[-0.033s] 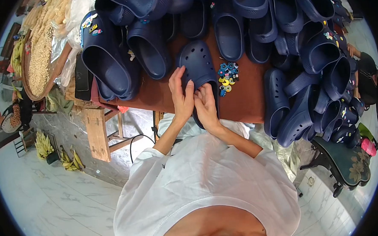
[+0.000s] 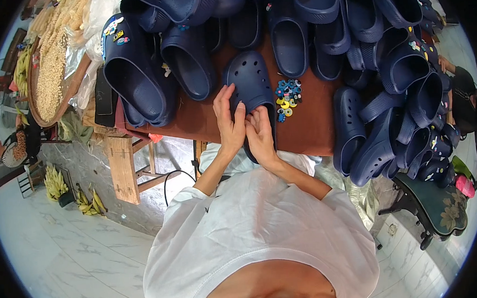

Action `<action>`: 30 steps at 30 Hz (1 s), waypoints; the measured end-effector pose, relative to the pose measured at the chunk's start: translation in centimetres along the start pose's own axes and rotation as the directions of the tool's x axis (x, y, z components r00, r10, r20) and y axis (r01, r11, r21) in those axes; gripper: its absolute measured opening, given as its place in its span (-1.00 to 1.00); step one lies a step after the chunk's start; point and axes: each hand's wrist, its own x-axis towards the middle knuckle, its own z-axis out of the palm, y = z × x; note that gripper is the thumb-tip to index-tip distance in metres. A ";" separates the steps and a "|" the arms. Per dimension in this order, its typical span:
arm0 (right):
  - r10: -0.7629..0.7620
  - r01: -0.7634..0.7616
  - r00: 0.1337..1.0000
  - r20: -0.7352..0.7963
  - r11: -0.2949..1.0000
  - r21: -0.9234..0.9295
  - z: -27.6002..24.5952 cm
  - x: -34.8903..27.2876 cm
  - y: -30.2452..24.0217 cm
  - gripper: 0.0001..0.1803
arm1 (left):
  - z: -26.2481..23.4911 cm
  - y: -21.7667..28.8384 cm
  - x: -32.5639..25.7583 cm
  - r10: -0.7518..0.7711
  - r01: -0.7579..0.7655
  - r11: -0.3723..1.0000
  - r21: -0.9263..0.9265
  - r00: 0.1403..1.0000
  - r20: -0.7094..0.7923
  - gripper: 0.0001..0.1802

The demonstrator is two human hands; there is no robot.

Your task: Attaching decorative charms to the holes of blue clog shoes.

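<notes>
A navy clog [image 2: 250, 78] with holes in its upper lies at the table's front edge, toe pointing away from me. My left hand [image 2: 229, 120] grips its left side, fingers along the upper and thumb at the rim of the opening. The fingers of my right hand [image 2: 260, 134] are bent into the opening under the upper; their tips are partly hidden, and I cannot tell whether they hold anything small. Just right of the clog is a small pile of blue, yellow and white shoe charms [image 2: 287, 97].
Navy clogs [image 2: 135, 81] line the left and back of the brown table [image 2: 306, 129]; a heap of clogs [image 2: 375, 142] fills its right side. A tray of pale grains [image 2: 52, 86] stands far left. A wooden stool [image 2: 122, 168] is below the table, a dark chair [image 2: 435, 206] at right.
</notes>
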 end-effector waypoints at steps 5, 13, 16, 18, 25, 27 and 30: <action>-0.049 0.048 0.999 -0.015 0.997 -0.058 0.6 0.3 0.2 -0.48 | -0.3 0.9 0.8 0.066 -0.066 0.998 -0.020 0.997 -0.039 -0.49; -0.058 0.069 0.997 0.050 0.965 -0.253 -0.3 1.9 0.1 -0.56 | -0.6 -0.1 2.8 0.094 -0.094 0.996 0.004 0.996 0.002 -0.54; 0.039 0.005 0.989 0.141 0.952 -0.305 -1.1 0.3 -1.6 -0.52 | -0.9 0.1 2.2 0.089 -0.089 0.996 0.005 0.996 0.014 -0.57; 0.172 -0.140 0.977 0.128 0.963 -0.228 -1.7 -1.2 -3.2 -0.60 | -0.9 0.5 1.7 0.083 -0.083 0.996 -0.005 0.996 0.011 -0.58; -0.136 0.042 0.985 -0.104 0.781 -0.623 -9.5 -2.4 -4.1 -0.85 | -1.9 3.6 0.0 0.314 -0.311 0.949 0.044 0.942 -0.121 -0.78; -0.180 0.035 0.978 -0.109 0.648 -0.761 -11.5 -1.3 -4.6 -0.86 | -1.6 3.0 -1.0 0.358 -0.357 0.931 -0.082 0.934 -0.002 -0.80; -0.207 0.026 0.975 -0.087 0.490 -0.871 -13.2 0.1 -4.0 -0.84 | 0.1 1.1 -3.0 0.161 -0.138 0.958 -0.253 0.984 0.073 -0.81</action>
